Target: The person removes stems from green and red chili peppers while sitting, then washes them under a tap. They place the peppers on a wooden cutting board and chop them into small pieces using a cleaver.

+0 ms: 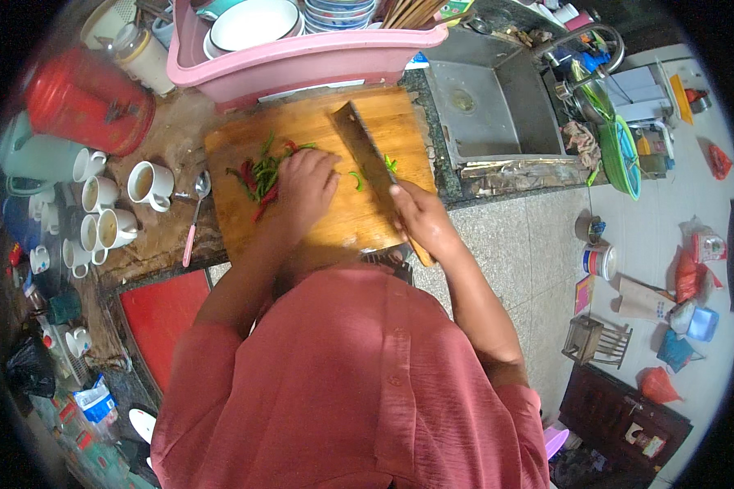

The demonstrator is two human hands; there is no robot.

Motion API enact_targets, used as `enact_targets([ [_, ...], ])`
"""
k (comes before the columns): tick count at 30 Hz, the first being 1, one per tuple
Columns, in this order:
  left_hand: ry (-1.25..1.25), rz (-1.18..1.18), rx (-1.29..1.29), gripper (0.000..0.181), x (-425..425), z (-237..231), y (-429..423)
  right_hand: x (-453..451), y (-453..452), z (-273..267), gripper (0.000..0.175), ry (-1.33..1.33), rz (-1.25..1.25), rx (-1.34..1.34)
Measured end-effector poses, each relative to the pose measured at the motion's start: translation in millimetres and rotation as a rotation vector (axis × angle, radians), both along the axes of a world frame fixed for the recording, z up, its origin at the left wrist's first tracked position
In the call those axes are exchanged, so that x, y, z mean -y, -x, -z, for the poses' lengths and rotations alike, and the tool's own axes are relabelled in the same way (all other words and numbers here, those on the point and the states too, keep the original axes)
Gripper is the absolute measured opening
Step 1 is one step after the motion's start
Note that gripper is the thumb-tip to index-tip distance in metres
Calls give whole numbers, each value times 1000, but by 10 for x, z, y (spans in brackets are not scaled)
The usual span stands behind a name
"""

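A wooden cutting board [244, 235] lies on the counter in front of me. Its left half holds a small pile of red and green chili peppers [258, 174]. My left hand [309, 183], slightly blurred, lies over the right side of that pile, and pepper ends show beyond its knuckles. Whether its fingers grip any is hidden. A cleaver [367, 150] with a dark blade is in my right hand [425, 217], which is closed around the handle. The blade slants up and left across the board, apart from my left hand. Cut green pepper pieces [356, 181] lie on both sides of the blade.
Behind the board stands a pink plastic tub [306, 58] of bowls and chopsticks. A metal sink [477, 104] is at the right. Left of the board are a spoon [194, 214] with a pink handle, several white mugs [151, 185] and a red container [88, 104].
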State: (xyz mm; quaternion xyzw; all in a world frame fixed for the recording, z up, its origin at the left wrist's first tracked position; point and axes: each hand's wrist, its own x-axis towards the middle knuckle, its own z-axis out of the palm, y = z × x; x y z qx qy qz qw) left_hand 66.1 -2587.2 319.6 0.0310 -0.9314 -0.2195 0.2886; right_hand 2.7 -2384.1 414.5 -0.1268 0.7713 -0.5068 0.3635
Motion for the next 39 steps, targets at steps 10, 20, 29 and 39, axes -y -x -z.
enact_targets([
  [10,151,-93,143,21,255,-69,-259,-445,-114,-9,40,-91,-98,113],
  [20,128,107,158,9,-32,-102,125,-354,-32,114,39,-77,-13,86],
  [29,-46,50,88,13,-61,80,170,-330,-74,87,40,-84,-44,26],
  [39,1,128,152,12,-31,12,42,-254,-97,-62,40,-187,-102,-25],
])
